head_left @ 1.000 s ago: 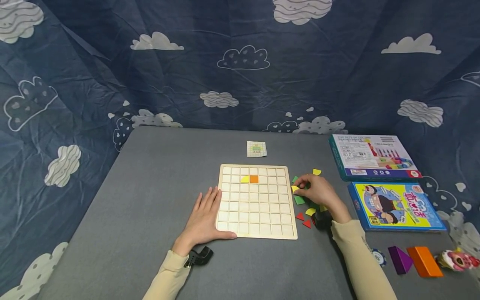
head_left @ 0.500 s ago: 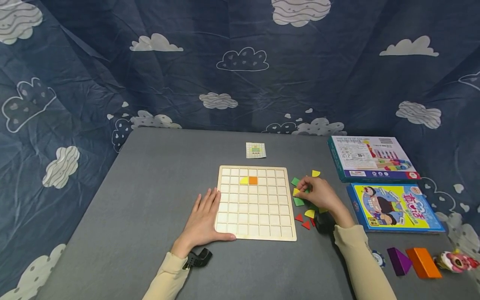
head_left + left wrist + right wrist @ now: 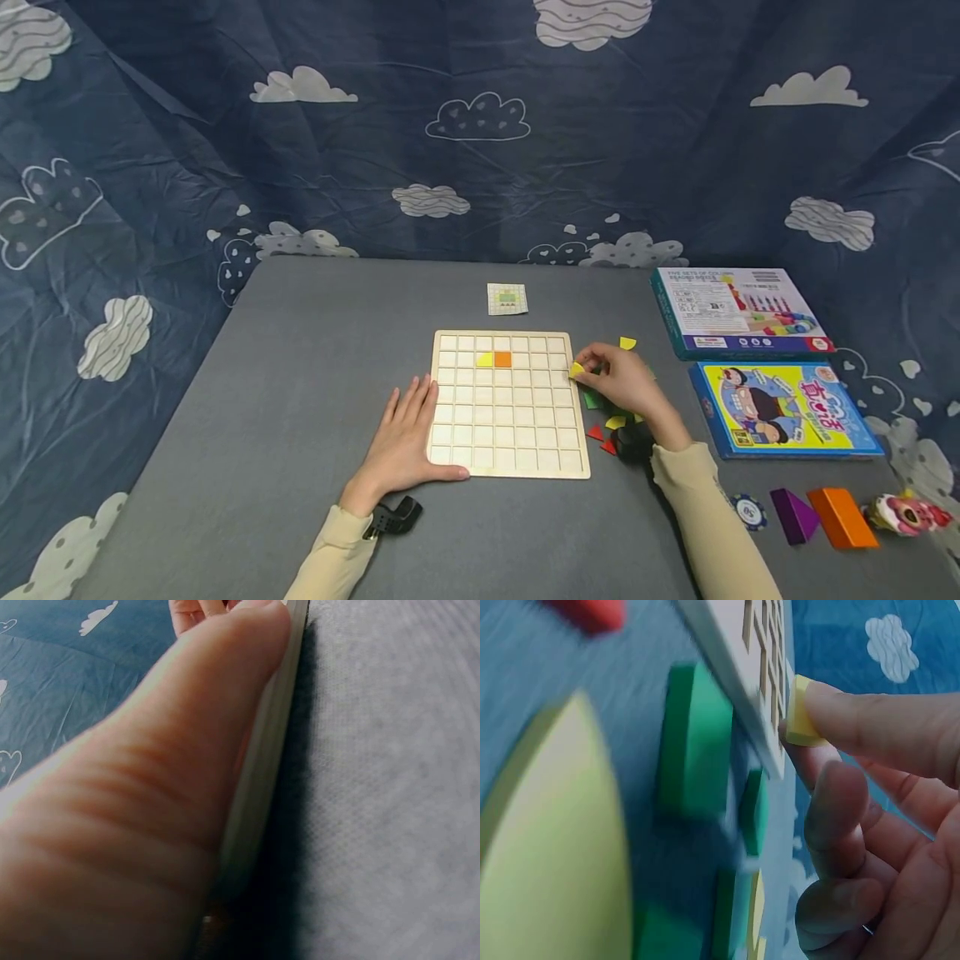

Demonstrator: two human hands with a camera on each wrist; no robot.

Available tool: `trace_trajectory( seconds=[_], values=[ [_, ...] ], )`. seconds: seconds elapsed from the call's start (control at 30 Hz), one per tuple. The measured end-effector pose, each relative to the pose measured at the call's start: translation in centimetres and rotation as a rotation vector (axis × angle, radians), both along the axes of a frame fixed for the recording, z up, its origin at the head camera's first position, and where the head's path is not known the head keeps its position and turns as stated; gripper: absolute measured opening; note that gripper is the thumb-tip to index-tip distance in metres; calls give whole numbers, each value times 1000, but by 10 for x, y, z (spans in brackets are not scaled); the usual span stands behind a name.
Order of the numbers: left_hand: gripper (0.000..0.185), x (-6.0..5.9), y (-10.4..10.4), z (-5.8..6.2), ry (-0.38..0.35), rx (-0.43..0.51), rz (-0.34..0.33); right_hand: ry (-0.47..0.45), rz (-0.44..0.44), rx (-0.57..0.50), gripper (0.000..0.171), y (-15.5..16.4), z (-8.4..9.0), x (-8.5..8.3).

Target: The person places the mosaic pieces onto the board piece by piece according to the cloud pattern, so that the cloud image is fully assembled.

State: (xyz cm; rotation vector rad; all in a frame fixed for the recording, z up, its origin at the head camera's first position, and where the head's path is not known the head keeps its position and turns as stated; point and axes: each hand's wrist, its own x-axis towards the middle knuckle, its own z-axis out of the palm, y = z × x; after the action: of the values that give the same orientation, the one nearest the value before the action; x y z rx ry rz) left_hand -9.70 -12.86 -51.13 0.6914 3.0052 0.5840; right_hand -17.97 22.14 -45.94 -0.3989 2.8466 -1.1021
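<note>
A wooden grid board lies on the grey table, with a yellow piece and an orange square side by side in its second row. My left hand rests at the board's left edge and lower left corner, fingers straight and spread. Thumb and index finger of my right hand pinch a small yellow tile by the board's right edge. Below that hand lie green tiles, yellow pieces and red triangles, partly hidden by the hand and wrist camera.
A small pattern card lies behind the board. Two boxes, one white-topped and one blue and yellow, sit at the right. Nearer are a poker chip, a purple block, an orange block and a figurine.
My right hand has lifted the yellow tile from among the loose pieces and moved it left to the board's right edge. My left hand has stayed in place.
</note>
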Motion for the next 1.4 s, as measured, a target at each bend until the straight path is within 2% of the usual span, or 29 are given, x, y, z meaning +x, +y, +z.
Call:
trace_trajectory(
  seconds=[0.33, 0.63, 1.0, 1.4],
  values=[
    [130, 1, 0, 1, -6, 14, -2, -41, -5, -93, 11, -34, 7, -12],
    [130, 1, 0, 1, -2, 18, -2, -34, 8, -54, 7, -58, 8, -21],
    [130, 0, 1, 0, -3, -2, 2, -20, -2, 69, 8, -77, 6, -24],
    [129, 1, 1, 2, -7, 6, 2, -23, -24, 61, 9, -81, 5, -26]
  ],
)
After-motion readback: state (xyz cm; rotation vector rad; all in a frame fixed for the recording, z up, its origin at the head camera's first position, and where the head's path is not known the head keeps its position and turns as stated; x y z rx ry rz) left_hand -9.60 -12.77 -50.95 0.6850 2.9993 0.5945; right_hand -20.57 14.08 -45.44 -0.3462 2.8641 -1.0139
